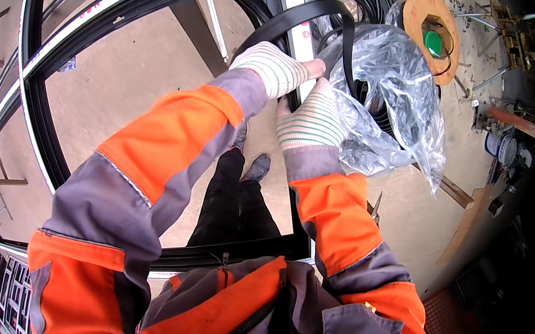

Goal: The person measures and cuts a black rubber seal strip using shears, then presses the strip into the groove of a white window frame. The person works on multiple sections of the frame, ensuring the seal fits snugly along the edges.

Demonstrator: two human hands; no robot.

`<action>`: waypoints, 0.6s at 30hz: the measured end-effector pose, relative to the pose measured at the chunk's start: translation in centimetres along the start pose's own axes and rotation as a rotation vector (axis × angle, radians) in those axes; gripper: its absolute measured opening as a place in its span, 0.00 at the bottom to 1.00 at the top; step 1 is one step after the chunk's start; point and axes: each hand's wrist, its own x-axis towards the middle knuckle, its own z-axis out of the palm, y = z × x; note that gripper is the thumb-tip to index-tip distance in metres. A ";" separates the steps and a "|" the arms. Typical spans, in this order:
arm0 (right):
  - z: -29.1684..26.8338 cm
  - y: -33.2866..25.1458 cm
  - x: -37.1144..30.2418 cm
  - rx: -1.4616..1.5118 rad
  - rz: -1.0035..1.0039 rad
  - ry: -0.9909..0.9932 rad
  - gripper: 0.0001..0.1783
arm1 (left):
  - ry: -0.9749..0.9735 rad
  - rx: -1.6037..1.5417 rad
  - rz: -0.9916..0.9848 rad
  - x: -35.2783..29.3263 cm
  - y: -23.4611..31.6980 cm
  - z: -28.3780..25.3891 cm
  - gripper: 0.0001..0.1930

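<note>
A black window frame [55, 112] with white film along its edges lies in front of me at about waist height. A flat black rubber seal strip [298, 14] arches over its right bar and bends down toward the plastic bag. My left hand [274, 70], in a white knit glove with green stripes, is closed on the strip at that bar. Just below and to the right, my right hand [313, 122], gloved alike, has its fingers curled around the bar and its thumb raised beside the left fingertips. Black material shows between the hands; the fingers hide the contact there.
Clear plastic bags [391, 95] with coiled black strip lie right of the frame. Beyond them is a wooden ring [415, 8] with a green round item [433, 43] in its opening. More frames stand at left. A wooden bar [452, 191] and scattered tools lie at right.
</note>
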 end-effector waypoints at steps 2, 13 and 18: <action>-2.2 -2.6 -0.2 -0.156 0.018 -0.056 0.22 | 0.025 -0.003 0.013 0.0 0.2 0.4 0.37; -6.6 -0.9 -7.7 -0.322 -0.103 -0.030 0.37 | -0.002 -0.081 -0.038 -1.0 0.6 1.0 0.32; -7.7 1.2 -10.7 -0.315 -0.052 -0.041 0.39 | -0.044 -0.073 -0.044 -1.8 0.4 2.3 0.33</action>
